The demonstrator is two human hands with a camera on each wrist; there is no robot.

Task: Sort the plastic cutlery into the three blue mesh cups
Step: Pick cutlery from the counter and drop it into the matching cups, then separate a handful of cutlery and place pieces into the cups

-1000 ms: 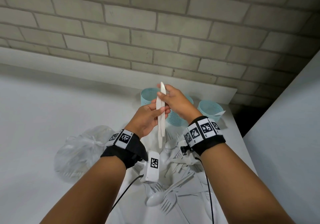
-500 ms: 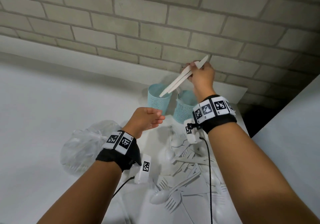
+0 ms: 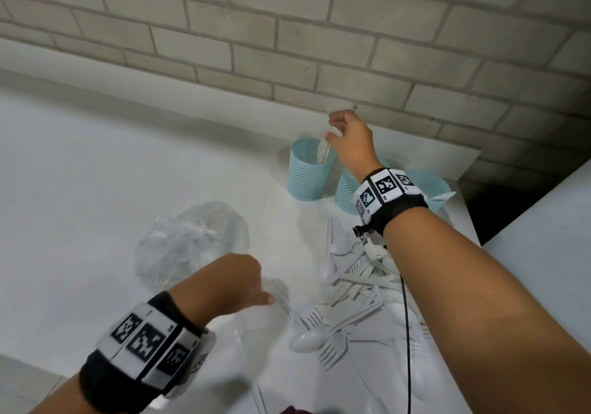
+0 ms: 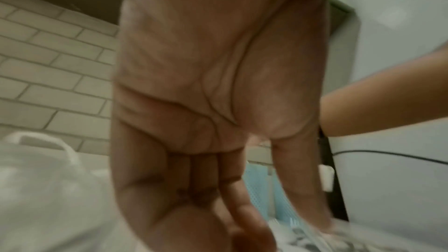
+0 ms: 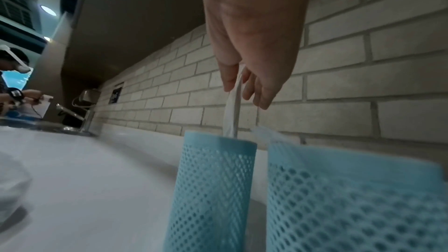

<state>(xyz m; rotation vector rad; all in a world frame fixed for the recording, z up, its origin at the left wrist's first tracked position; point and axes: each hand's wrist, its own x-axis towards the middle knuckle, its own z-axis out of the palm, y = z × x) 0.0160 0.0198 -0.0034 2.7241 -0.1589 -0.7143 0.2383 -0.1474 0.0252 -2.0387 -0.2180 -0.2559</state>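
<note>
Right hand (image 3: 351, 145), upper centre of the head view, pinches two white plastic knives (image 5: 232, 114) whose lower ends sit inside the leftmost blue mesh cup (image 3: 308, 175); release only once they stand inside; left hand (image 3: 230, 281), loosely curled and empty, hovers beside the cutlery pile (image 3: 348, 289) on the surface (image 3: 96, 189).

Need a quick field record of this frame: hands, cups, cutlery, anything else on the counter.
right hand: above the left cup, fingers on white knives whose lower ends are inside that cup
left hand: low over the counter by the cutlery pile; holds nothing visible
middle cup: beside the left cup, partly behind the right wrist
right cup: a white piece pokes over its rim
unsorted: forks and spoons loose in the pile
other: plastic bag, tied, left of the pile
</note>
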